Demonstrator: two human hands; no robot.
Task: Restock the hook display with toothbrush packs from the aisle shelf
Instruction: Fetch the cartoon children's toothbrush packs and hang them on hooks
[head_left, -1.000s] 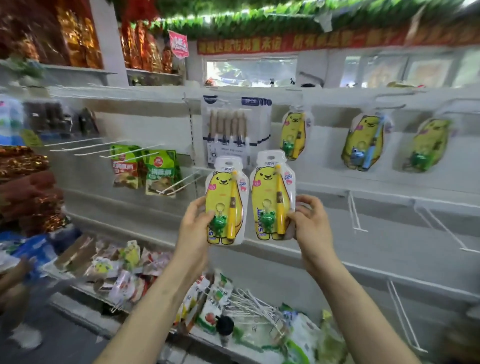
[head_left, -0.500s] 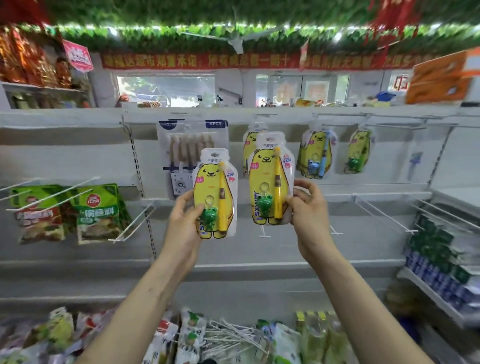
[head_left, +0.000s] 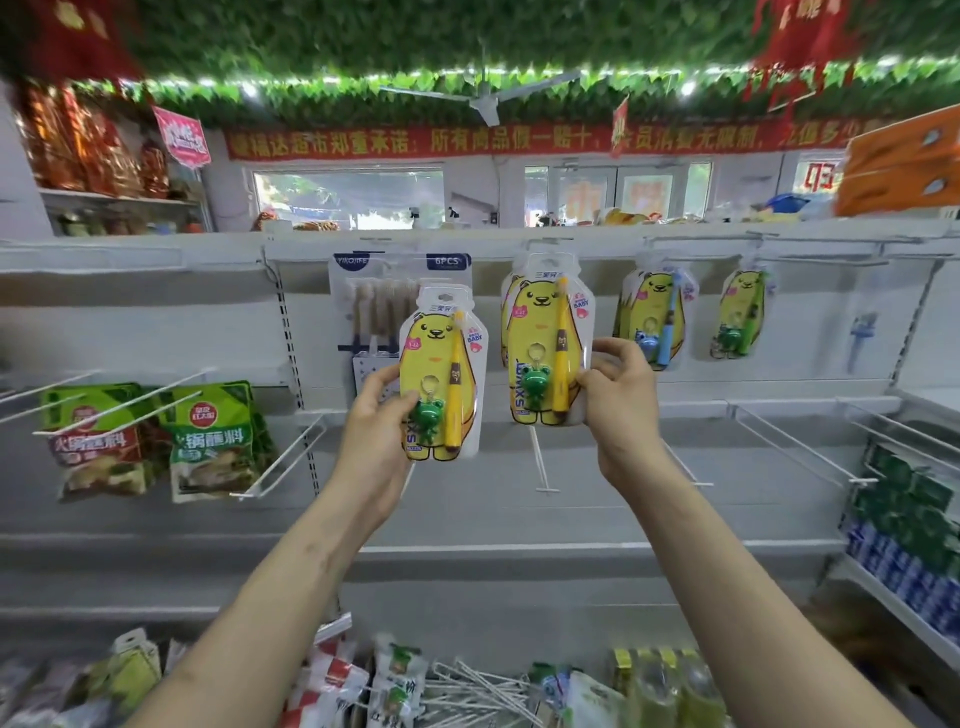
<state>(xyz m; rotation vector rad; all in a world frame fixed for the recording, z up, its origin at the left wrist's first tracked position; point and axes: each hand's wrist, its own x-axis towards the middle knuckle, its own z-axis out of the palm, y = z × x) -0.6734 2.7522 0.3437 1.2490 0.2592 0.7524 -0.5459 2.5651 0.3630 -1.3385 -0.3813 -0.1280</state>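
Note:
My left hand (head_left: 375, 426) grips a yellow bear toothbrush pack (head_left: 441, 364) by its left edge, held upright in front of a grey multi-brush pack (head_left: 387, 296). With my right hand (head_left: 621, 400) I pinch a second yellow bear pack (head_left: 543, 338) at its right edge. Its top sits up at a hook on the top rail (head_left: 545, 243), over another yellow pack hanging behind it. Whether the hole is on the hook is hidden. Two more bear packs hang to the right, one with a blue brush (head_left: 655, 312) and one with a green brush (head_left: 740, 314).
Bare white wire hooks (head_left: 789, 447) jut out from the lower rail on the right and at the middle. Green sauce pouches (head_left: 208, 441) hang at the left. Loose hooks and packets (head_left: 467, 686) lie on the bottom shelf. Boxed goods (head_left: 914, 540) fill the right shelf.
My right hand has lifted its pack up and right to the top-rail hook. My left hand's pack stayed lower. The camera has tilted upward and turned right.

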